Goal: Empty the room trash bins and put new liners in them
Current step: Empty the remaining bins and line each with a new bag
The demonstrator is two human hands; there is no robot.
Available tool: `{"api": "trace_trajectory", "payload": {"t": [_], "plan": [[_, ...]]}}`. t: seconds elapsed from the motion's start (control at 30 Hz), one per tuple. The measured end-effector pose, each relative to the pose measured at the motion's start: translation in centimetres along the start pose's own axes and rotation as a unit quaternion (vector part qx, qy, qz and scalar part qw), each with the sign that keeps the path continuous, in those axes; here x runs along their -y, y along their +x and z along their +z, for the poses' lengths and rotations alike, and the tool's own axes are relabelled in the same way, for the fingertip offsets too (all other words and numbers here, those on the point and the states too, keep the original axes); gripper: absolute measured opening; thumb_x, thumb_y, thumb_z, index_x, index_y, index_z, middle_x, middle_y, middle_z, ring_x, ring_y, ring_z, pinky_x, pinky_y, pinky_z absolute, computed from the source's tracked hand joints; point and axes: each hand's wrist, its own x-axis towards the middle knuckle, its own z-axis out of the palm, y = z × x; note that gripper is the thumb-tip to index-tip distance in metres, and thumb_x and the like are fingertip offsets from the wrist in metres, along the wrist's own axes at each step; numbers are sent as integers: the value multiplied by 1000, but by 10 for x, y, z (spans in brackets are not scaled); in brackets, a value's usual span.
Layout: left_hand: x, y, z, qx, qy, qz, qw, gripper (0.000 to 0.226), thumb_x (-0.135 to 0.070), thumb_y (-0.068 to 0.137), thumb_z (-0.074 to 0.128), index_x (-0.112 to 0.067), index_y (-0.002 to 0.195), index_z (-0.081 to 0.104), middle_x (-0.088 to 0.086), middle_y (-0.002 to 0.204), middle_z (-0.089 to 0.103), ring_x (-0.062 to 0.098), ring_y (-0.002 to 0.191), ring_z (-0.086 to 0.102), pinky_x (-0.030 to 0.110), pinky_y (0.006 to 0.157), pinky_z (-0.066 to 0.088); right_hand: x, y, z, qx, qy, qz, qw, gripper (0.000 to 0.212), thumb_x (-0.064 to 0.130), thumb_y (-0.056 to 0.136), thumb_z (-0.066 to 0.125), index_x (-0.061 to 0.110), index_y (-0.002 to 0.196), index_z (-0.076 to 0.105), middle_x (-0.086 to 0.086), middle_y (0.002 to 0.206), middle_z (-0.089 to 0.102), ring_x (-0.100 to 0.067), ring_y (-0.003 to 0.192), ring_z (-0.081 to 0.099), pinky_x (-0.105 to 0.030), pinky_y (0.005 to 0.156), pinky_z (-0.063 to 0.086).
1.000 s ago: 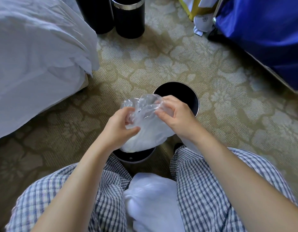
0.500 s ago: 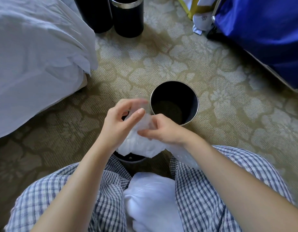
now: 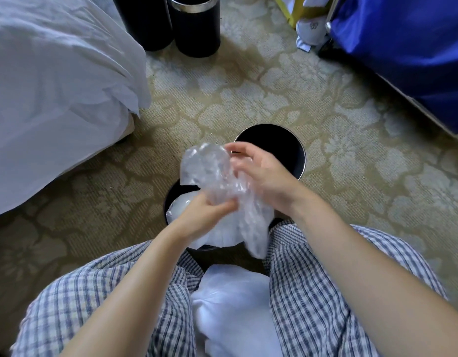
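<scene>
Four bins in sight, and by my reckoning none of them is finished yet. My left hand (image 3: 206,215) pinches the clear liner (image 3: 207,166) low down, fingers curled onto the film. My right hand (image 3: 266,176) lies against its upper part, fingers loosely spread, and I can't tell whether it is actually gripping (the film is a blur just there).

The liner itself is bunched, its mouth not opened out. I'm holding it in the air over the near bin (image 3: 172,195), and its tail hangs down past the rim beside my right knee.

That near bin has white plastic (image 3: 181,206) sitting in it, either a fitted liner or an old bag, and I can't say which. The far bin (image 3: 282,143), just beyond my right hand, looks dark and bare inside, so I'd call it emptied but unlined, the likely home for this liner.

Up by the bed (image 3: 55,99) stand two black bins (image 3: 194,27), their insides out of view. A white bundle (image 3: 230,310) rests between my knees.

What's left, I'd say, is to find the mouth, spread it, seat it over a rim, then check those two.
</scene>
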Motion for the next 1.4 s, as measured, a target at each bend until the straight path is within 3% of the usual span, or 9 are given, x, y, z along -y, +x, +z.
{"api": "trace_trajectory", "payload": {"t": [0.13,0.27,0.4,0.57,0.7,0.83,1.0,1.2,1.4], "plan": [[1,9,-8,-200,-45,-28,978,12,-2,89,54,-10,80,58,-10,66,61,4,70,63,14,57,45,8,-6,-19,7,-4,49,999,25,29,95,52,24,120,52,-1,120,57,-17,109,57,-32,93,44],[3,14,-15,-229,-140,-51,962,14,-19,91,53,-10,87,63,-4,75,71,7,70,67,27,63,54,7,-20,-14,175,-217,42,959,76,27,79,75,31,140,31,12,127,47,1,119,46,-13,96,39],[4,15,-9,-139,-190,-42,971,20,-10,83,50,-6,98,63,2,84,72,14,84,66,24,72,53,-15,-13,16,44,-331,-102,937,8,22,84,70,19,85,63,24,84,51,14,80,50,-19,71,36],[-7,6,0,-42,-196,2,980,52,-30,98,32,-18,68,72,-3,64,67,6,63,64,25,69,48,-13,-5,26,-11,-136,-5,991,27,20,93,59,0,77,70,-3,61,62,-4,54,54,-19,52,47],[-10,5,-6,52,-203,7,978,58,-75,77,47,-30,102,73,5,112,69,19,104,65,33,88,52,-5,-5,23,28,2,109,994,41,33,99,45,-2,90,65,-12,73,61,-14,53,55,-17,46,45],[-4,5,-8,83,-113,-19,990,49,-38,80,69,-11,120,60,12,115,66,23,104,65,32,88,53,-3,-3,14,-14,-41,71,997,37,22,97,51,-13,94,62,-18,75,61,-13,51,56,-19,43,44],[1,6,-10,34,0,-110,993,7,-23,81,70,-23,77,76,25,87,66,26,77,56,32,73,53,2,1,7,-55,77,16,995,23,12,99,45,4,98,66,-5,82,67,-11,71,62,-20,62,52],[-2,9,-9,-10,11,-106,994,39,-21,94,52,-24,57,65,-10,47,41,9,50,38,21,55,30,-1,7,-10,-138,179,40,973,20,17,100,44,15,111,60,3,102,66,-9,98,61,-28,90,47],[-9,16,-8,-131,-181,-72,972,40,-15,95,48,-15,55,50,-1,51,35,9,45,33,21,48,30,-26,-2,11,119,-46,118,985,74,40,82,68,10,143,36,2,140,48,-6,128,43,-22,108,33]]}}
